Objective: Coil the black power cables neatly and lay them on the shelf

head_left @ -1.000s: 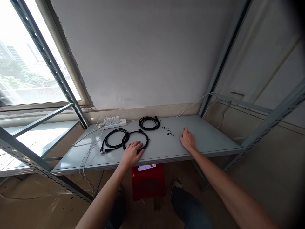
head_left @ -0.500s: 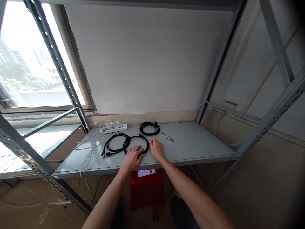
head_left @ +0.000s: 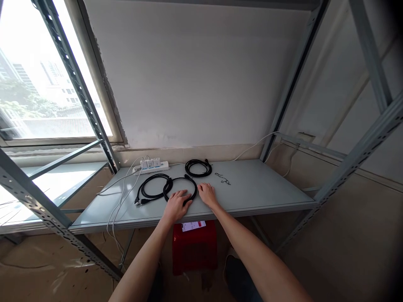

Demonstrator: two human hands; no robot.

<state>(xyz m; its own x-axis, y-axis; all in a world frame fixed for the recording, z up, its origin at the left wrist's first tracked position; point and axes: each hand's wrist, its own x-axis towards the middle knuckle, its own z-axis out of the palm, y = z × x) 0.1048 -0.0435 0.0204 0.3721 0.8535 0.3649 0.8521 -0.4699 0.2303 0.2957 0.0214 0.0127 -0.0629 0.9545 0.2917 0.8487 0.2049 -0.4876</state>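
The left hand (head_left: 176,205) rests, fingers loosely spread, on the near side of a black cable coil (head_left: 191,179) on the grey shelf (head_left: 258,184). The right hand (head_left: 207,193) curls at the coil's right side; whether it pinches anything cannot be told. Thin black ties (head_left: 225,181) lie farther right.

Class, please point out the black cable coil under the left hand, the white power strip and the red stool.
Black cable coil (head_left: 195,187): head view, on the right side of its loop.
White power strip (head_left: 161,168): head view, on its body, toward the right end.
Red stool (head_left: 194,251): head view, on its front face.
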